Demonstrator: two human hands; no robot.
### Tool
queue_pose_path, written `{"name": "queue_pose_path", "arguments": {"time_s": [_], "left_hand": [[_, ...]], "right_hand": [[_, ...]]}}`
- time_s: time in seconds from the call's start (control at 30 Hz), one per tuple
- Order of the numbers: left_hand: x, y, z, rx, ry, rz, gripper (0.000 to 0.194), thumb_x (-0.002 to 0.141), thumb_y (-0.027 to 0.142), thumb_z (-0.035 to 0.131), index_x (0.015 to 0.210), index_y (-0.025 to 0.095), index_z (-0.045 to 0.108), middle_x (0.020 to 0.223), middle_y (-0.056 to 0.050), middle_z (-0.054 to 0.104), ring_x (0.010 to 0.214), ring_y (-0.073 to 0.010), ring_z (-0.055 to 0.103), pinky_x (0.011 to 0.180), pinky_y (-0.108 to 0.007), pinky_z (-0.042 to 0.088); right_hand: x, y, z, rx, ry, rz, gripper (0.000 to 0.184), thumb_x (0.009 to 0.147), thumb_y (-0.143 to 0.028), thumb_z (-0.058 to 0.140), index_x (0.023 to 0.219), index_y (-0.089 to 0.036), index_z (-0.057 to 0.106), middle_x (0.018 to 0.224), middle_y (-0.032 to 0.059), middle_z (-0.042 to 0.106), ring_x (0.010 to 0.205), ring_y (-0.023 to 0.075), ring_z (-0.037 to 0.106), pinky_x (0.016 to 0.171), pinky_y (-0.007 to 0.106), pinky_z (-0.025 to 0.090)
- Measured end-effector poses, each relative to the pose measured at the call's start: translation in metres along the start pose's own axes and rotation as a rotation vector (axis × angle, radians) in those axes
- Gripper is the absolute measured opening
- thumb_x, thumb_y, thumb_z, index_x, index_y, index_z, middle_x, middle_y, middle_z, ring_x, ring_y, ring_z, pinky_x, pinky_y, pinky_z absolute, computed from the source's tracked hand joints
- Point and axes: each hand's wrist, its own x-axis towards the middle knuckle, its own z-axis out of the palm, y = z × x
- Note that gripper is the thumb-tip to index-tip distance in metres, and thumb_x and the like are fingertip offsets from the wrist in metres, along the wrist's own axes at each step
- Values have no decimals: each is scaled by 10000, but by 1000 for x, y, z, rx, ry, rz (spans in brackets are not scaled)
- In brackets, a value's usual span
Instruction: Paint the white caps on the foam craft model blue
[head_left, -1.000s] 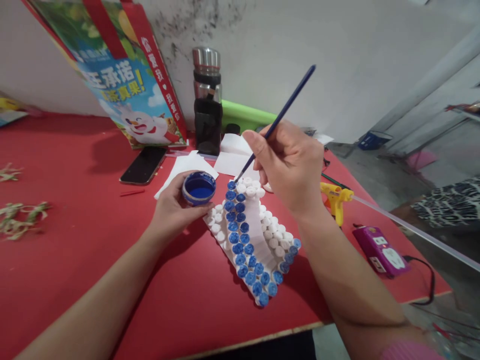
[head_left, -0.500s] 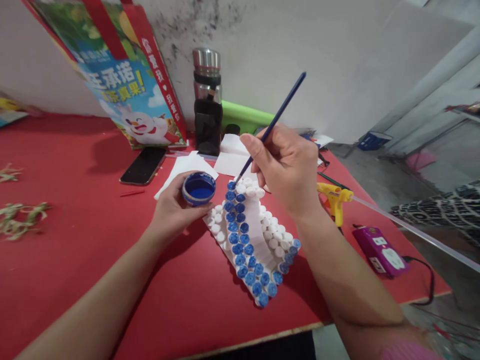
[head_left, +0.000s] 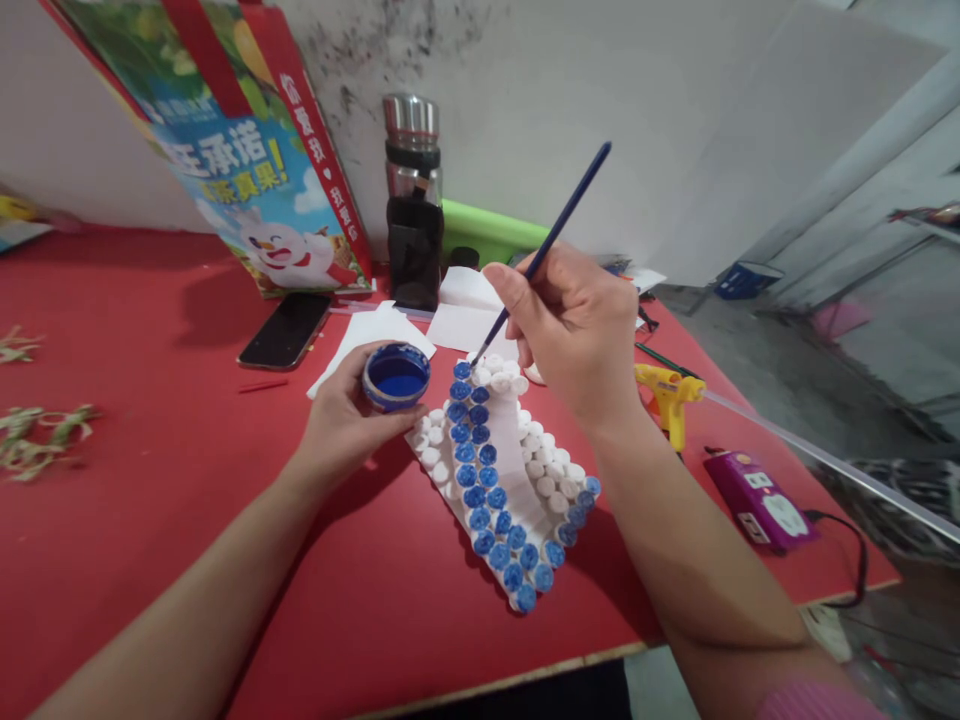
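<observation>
My left hand (head_left: pixel 349 405) is wrapped round a small jar of blue paint (head_left: pixel 396 378), its open mouth facing up. Between the thumb and fingers of my right hand (head_left: pixel 577 325) is a thin dark-blue paintbrush (head_left: pixel 564 218), slanting down to the left. Its tip is at the far end of a craft piece (head_left: pixel 517 470) made of rolled paper discs on a white base. Several discs along its left and near edges are blue. The discs at the top and on the right side are white. The piece lies on the table below both hands.
On the red table (head_left: pixel 150 560) stand a printed bag (head_left: pixel 262 180) and a steel-topped bottle (head_left: pixel 412 200). A phone (head_left: pixel 285 330) and white paper (head_left: pixel 375 335) lie nearer. At right are a yellow glue gun (head_left: pixel 671 400) with a long glue stick, and a purple power socket (head_left: pixel 761 500).
The brush tip has shifted very slightly right, off the farthest blue disc to its edge. The left hand and the paint jar have hardly moved.
</observation>
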Motion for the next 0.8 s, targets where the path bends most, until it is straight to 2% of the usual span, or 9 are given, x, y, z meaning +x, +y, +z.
{"name": "queue_pose_path", "arguments": {"time_s": [0.23,0.33,0.5,0.8], "left_hand": [[0,1,0,11,0,6,705,665,405,1084,1275,272,755,1352,-102,795,1336,-421,740,1207,-578,597],[0,1,0,6,2,4,711,661,399,1084,1277,268,754,1372,-103,788,1352,-419,730,1223,-572,583],[-1,1,1,-1,-2,-12,741,668,386,1074,1318,245,746,1388,-117,786,1356,-430,724,1217,-591,579],[1,0,-1,27,-4,16,702,664,367,1069,1283,248,758,1340,-103,801,1309,-414,752,1181,-568,612]], "right_hand": [[-1,0,2,-3,7,-11,370,1095,-543,715,853,-279,622,681,-31,576,648,158,628,570,312,556],[-2,-1,3,-8,-9,-11,392,1091,-596,701,868,-278,644,659,-30,586,639,157,623,556,304,558],[-3,-4,3,-2,-4,-42,476,1085,-622,702,784,-267,605,616,-42,552,605,136,594,538,283,545],[-1,-3,1,8,24,-20,451,1088,-652,676,858,-264,664,652,-43,556,646,143,661,576,282,594]]}}
